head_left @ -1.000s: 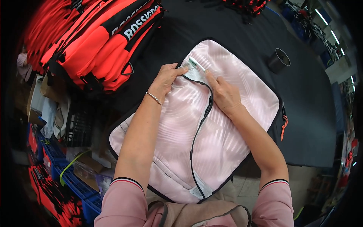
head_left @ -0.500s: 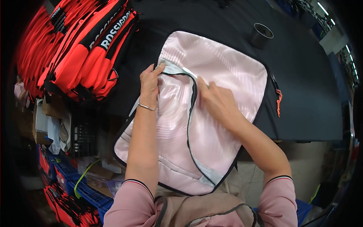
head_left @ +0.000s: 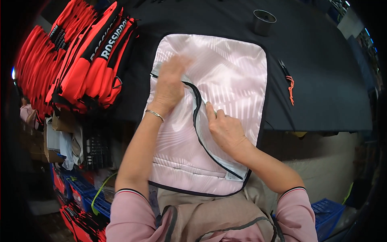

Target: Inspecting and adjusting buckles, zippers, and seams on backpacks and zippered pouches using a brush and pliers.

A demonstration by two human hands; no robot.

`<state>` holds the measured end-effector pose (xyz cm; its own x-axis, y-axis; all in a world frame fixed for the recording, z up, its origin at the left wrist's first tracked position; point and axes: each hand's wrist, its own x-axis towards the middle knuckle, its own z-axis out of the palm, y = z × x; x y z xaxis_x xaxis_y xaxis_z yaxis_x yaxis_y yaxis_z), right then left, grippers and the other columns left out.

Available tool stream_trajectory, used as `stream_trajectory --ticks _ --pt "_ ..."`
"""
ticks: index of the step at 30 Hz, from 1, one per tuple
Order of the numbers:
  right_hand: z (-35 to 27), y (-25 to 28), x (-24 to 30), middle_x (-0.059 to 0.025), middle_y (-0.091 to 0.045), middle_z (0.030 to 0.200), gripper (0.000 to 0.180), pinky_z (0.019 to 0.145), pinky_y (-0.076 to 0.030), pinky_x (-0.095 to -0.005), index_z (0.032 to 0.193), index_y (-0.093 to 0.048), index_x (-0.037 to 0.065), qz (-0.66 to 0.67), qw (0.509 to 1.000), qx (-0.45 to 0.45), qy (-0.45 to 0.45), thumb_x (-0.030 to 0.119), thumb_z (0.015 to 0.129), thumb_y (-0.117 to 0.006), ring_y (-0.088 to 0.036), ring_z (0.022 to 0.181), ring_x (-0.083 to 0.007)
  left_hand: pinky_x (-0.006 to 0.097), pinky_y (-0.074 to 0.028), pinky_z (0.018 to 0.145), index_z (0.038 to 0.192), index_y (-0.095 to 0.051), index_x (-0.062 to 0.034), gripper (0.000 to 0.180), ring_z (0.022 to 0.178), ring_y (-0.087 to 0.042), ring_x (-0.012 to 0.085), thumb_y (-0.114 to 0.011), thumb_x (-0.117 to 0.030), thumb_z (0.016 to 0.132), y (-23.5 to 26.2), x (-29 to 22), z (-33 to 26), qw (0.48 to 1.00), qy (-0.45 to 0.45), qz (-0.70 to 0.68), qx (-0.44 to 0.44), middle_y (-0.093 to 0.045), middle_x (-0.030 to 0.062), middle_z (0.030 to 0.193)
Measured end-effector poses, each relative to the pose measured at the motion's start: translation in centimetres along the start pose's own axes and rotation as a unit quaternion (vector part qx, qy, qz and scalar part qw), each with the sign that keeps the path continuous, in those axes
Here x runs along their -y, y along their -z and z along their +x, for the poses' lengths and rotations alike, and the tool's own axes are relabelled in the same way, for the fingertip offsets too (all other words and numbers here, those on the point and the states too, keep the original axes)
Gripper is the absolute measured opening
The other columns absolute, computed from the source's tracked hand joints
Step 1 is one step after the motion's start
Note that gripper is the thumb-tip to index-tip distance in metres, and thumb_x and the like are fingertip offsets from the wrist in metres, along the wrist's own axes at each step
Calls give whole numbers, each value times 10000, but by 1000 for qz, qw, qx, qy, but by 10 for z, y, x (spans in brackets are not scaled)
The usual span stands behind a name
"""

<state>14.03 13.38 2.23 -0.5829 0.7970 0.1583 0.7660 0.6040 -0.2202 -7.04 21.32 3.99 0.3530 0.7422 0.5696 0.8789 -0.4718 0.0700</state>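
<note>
A pink, shiny patterned fabric panel (head_left: 231,74) with black-bound edges lies in front of me, its near end by my lap. A long black-edged slit (head_left: 196,115) curves down it, showing pale grey-white inner fabric. My left hand (head_left: 171,82) is over the slit's upper left end, its fingers smeared by motion. My right hand (head_left: 226,128) is on the right side of the slit, fingers curled, the index pointing up along it. It grips a slim pale stick-like tool (head_left: 204,101), mostly hidden by the fingers; its exact kind does not show.
Red and black bags (head_left: 86,66) are stacked at the left of the black-covered table (head_left: 322,88). A dark metal cup (head_left: 263,25) stands at the far side. Thread snips (head_left: 285,72) with an orange cord lie right of the panel. Blue crates (head_left: 325,213) sit below the table.
The panel has turned straighter and lies flatter. My left hand has let go of the slit's upper edge and shifted inward; my right hand has moved lower along the slit.
</note>
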Motion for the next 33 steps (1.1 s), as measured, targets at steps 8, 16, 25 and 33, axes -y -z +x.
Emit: stream_trajectory --ticks 8,16,25,33 --pt "5 13 -5 -148 -602 770 495 506 -541 -348 1259 -485 -82 -38 998 -47 -34 30 783 -565 -669 631 -270 392 -455 746 812 -579 -43 203 809 -565 304 -526 95 673 -5 -7 -52 990 26 -134 44 -570 103 803" --pt "66 -8 0 -153 -609 770 473 502 -535 -340 1245 -486 -83 -68 997 -42 9 24 789 -559 -674 637 -270 403 -442 646 746 -506 -10 170 713 -539 317 -459 131 662 -24 -21 -55 971 145 -175 -70 -517 136 724" --pt "30 16 31 -133 -559 697 390 494 -532 -294 1089 -537 -145 -128 991 -14 29 34 748 -595 -636 614 -221 402 -460 626 744 -523 -39 157 718 -557 303 -486 102 686 -26 -22 -63 966 168 -166 -106 -531 110 711" --pt "-32 23 44 -98 -519 676 505 466 -498 -246 1212 -535 -153 -189 980 12 65 31 744 -585 -571 582 -163 399 -456 623 734 -526 -38 156 703 -557 308 -489 102 676 -28 -20 -63 965 172 -158 -117 -544 114 715"
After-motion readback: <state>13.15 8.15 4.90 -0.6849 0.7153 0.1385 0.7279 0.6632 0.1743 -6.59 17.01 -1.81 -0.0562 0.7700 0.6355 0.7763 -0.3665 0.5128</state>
